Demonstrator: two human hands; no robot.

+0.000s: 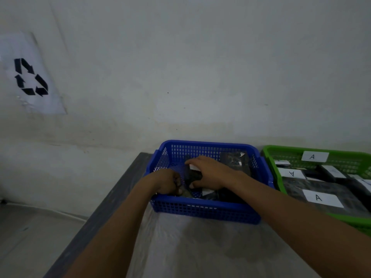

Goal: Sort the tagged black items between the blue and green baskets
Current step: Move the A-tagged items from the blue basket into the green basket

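Head cam: grey table w/ plastic sheet, white wall; R grip holds black item.

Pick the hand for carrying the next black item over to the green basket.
Right. The right hand already closes on a black item in the blue basket, nearest the green basket; the left hand sits farther away.

Perforated plastic blue basket; glossy wrapped black items.
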